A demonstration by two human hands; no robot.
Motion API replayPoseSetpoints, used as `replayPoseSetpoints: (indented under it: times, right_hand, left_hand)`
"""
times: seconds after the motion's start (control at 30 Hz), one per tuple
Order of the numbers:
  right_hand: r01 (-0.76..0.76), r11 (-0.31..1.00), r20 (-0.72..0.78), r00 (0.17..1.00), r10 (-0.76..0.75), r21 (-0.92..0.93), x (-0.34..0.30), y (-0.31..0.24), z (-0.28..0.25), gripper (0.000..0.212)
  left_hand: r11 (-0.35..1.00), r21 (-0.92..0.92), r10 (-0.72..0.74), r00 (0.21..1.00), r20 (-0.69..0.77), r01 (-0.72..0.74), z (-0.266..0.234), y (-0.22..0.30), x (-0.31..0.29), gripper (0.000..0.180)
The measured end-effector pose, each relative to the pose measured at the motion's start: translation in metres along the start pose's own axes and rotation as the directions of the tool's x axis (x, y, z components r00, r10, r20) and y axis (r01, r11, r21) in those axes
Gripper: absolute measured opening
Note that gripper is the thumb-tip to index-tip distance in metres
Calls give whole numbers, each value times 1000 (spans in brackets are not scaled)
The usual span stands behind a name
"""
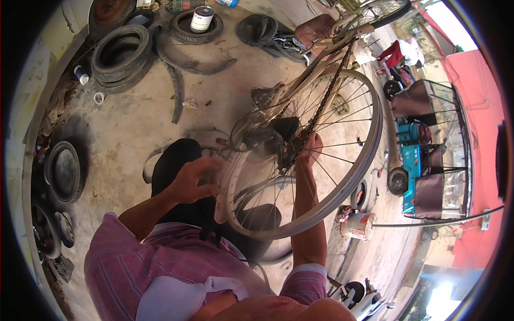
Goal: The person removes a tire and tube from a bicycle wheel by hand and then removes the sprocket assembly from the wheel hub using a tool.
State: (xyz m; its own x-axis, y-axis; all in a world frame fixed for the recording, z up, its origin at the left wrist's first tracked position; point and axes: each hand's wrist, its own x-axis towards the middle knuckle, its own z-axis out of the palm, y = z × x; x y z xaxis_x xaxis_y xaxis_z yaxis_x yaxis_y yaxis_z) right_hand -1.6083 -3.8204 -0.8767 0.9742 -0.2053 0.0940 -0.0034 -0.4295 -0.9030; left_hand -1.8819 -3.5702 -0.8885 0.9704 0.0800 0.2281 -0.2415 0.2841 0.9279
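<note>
A bicycle wheel (350,187) with a pale rim and thin spokes stands in front of me, still joined to the bicycle frame (320,60). A dark chain (333,80) runs down to the sprocket by the hub. My left hand (199,177) is at the wheel's left side, thumb and fingers apart, close to the rim and the mudguard; its fingertips are slightly blurred. My right arm reaches up behind the spokes. Beside the hub and chain, my right hand (310,150) has curled fingers, and what they grip is hidden.
Loose tyres (122,53) lie at the far left, and a can (201,20) stands inside another tyre. Strips of cut rubber (174,91) are on the floor. A bucket (357,225) stands right of the wheel. Farther right are a teal three-wheeler (411,160) and a person (401,53).
</note>
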Motion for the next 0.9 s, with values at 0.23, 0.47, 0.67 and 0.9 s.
replayPoseSetpoints:
  times: [0.23, 0.47, 0.67, 0.9]
  right_hand:
    - [-14, 999, 9, 1000, 14, 39, 5, 10, -1, 53]
    - [-7, 1000, -1, 1000, 7, 3, 5, 11, -8, 52]
    - [-41, 999, 39, 998, 41, -11, -13, -20, -3, 52]
    - [28, 998, 42, 999, -31, 61, 8, 7, 5, 54]
  left_hand:
    - [894, 324, 320, 947, 20, -309, 22, 67, 215, 19]
    - [845, -374, -463, 874, -152, 382, 25, -56, 361, 19]
    - [578, -725, -533, 846, 12, 374, -49, -182, 275, 18]
    - [179, -967, -604, 796, 36, 180, -54, -217, 162, 18]
